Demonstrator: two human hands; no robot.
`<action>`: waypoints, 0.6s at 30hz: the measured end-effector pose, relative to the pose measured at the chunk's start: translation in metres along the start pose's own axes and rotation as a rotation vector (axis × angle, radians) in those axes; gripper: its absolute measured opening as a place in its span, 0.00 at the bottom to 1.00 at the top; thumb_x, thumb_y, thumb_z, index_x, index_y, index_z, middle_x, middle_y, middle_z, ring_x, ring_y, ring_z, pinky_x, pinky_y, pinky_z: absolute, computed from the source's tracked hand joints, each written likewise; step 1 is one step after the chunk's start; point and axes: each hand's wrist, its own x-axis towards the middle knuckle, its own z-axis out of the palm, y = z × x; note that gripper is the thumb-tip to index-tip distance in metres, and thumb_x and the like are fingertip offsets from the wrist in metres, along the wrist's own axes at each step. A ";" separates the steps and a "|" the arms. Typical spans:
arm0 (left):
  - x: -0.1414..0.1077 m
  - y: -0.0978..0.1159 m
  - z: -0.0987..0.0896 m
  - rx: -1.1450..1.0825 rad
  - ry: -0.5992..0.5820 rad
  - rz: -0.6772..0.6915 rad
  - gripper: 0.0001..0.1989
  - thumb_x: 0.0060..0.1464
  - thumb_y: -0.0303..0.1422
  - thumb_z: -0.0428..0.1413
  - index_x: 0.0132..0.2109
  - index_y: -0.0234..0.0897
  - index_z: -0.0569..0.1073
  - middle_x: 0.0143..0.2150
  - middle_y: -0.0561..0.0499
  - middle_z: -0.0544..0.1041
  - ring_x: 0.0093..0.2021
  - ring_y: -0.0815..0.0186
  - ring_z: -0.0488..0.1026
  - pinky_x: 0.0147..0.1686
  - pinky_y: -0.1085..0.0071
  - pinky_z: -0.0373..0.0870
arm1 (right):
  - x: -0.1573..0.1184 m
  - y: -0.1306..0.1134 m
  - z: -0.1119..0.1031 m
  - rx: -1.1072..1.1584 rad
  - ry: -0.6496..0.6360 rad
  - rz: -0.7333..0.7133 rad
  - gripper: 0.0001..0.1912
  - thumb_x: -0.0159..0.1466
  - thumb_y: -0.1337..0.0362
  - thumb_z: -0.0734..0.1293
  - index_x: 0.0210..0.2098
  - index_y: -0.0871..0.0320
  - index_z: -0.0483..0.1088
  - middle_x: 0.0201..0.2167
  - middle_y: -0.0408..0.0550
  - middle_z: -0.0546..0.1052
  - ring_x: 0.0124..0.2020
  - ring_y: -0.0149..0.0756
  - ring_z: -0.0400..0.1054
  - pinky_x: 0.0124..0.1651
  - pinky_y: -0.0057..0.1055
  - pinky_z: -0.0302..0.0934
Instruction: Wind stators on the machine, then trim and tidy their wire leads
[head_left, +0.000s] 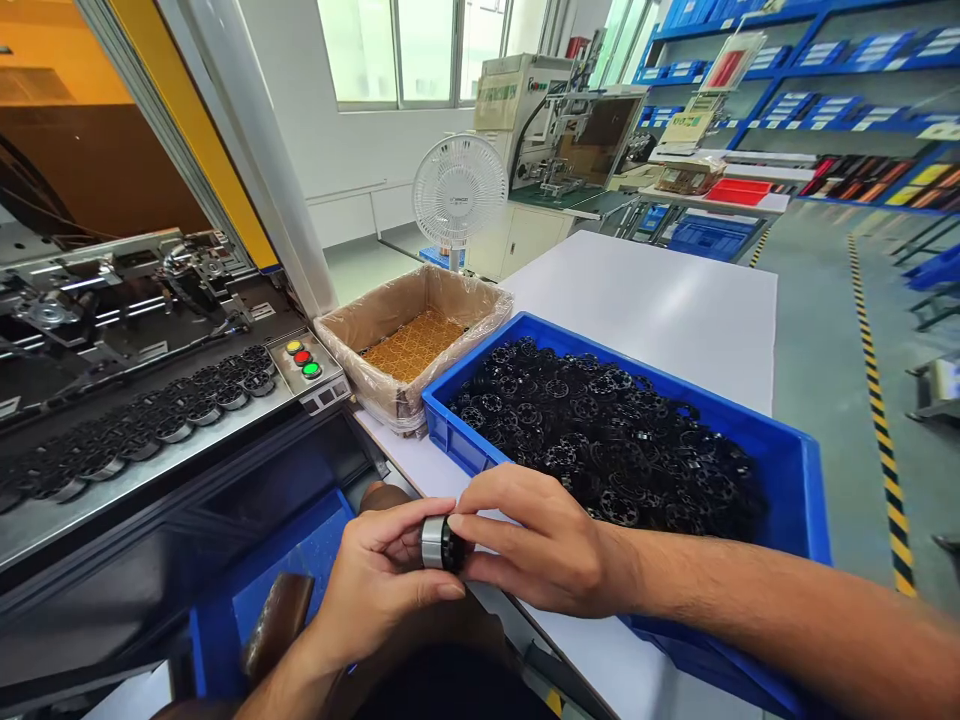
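Both hands meet at the lower middle of the head view, around a small round part [433, 543] with a silver metal ring and a black toothed side. My left hand [379, 570] wraps the silver ring between thumb and fingers. From the right, my right hand [536, 545] pinches the black side with its fingertips. Just beyond my right hand stands a blue bin [814, 480] full of black round parts [585, 420]. On the machine ledge at the left lie rows of similar black parts with silver rims [172, 425].
A plastic-lined box [337, 345] with orange-brown pieces stands behind the bin's left corner. Coloured buttons [302, 357] sit on the machine's control panel. A white table [675, 300] supports the bin, and a white fan [460, 190] stands behind.
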 end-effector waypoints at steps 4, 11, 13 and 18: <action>-0.001 0.000 0.000 0.000 0.000 -0.015 0.24 0.37 0.24 0.73 0.44 0.45 0.84 0.31 0.52 0.84 0.29 0.70 0.80 0.32 0.84 0.76 | -0.002 -0.005 0.001 0.014 0.011 0.048 0.09 0.69 0.66 0.65 0.47 0.65 0.69 0.36 0.55 0.77 0.38 0.35 0.73 0.40 0.33 0.73; -0.007 -0.005 -0.004 0.049 0.035 -0.006 0.23 0.39 0.28 0.73 0.46 0.45 0.83 0.31 0.52 0.84 0.28 0.72 0.77 0.31 0.84 0.74 | 0.000 -0.002 0.004 0.012 0.019 -0.016 0.10 0.71 0.65 0.64 0.44 0.68 0.69 0.36 0.56 0.77 0.39 0.37 0.72 0.41 0.34 0.71; -0.008 -0.008 -0.007 0.082 0.042 -0.004 0.24 0.39 0.28 0.73 0.47 0.45 0.83 0.31 0.51 0.84 0.29 0.71 0.78 0.31 0.83 0.74 | 0.000 -0.001 0.005 -0.004 0.017 -0.037 0.11 0.71 0.65 0.62 0.42 0.69 0.70 0.34 0.55 0.76 0.37 0.36 0.71 0.40 0.34 0.70; -0.008 -0.015 -0.014 0.145 0.067 0.015 0.26 0.36 0.33 0.74 0.47 0.47 0.83 0.34 0.53 0.85 0.32 0.68 0.80 0.34 0.82 0.76 | -0.004 -0.002 0.007 -0.029 0.006 -0.017 0.16 0.73 0.65 0.58 0.39 0.70 0.73 0.32 0.55 0.76 0.35 0.36 0.69 0.38 0.34 0.69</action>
